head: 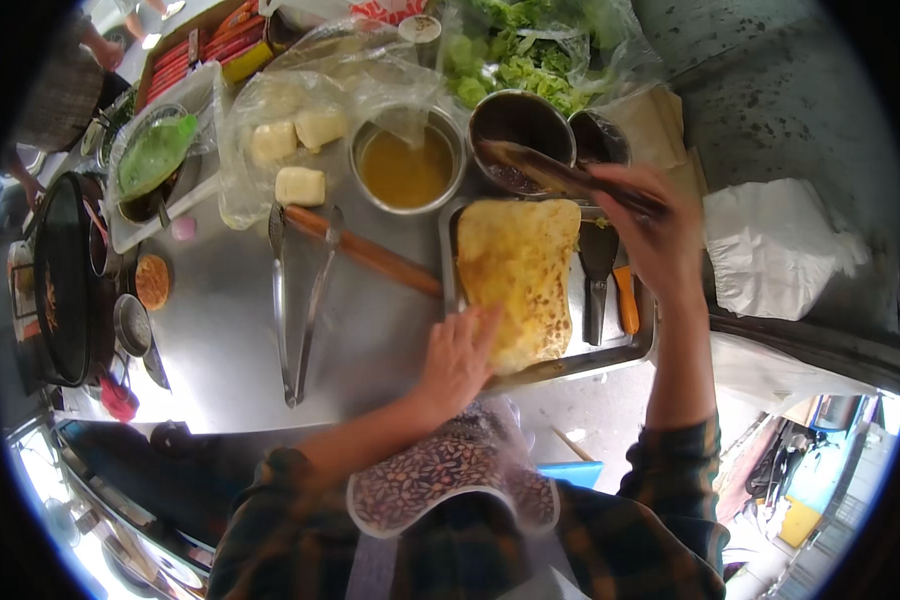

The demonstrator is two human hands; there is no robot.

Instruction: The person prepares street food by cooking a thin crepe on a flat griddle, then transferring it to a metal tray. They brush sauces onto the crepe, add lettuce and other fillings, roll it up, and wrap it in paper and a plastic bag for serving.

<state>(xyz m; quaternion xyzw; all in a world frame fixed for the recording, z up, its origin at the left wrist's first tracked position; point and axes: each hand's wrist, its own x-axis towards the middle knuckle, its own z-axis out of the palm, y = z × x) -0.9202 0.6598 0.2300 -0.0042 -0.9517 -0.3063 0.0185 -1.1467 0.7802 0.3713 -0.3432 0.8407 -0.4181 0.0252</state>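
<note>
A browned, pan-fried flatbread lies on a metal tray. My left hand rests its fingers on the flatbread's lower left edge, without a visible grip on it. My right hand, blurred, grasps the handle of a brown flat utensil; I cannot tell whether it is a brush or a spatula. Its broad end is over a metal pot of dark sauce. Right of the flatbread, a dark-bladed scraper and an orange-handled tool lie on the same tray.
Steel tongs and a wooden rolling pin lie left of the tray. Behind are a pot of yellow liquid, dough pieces and bagged lettuce. A round griddle and another person's hand are far left.
</note>
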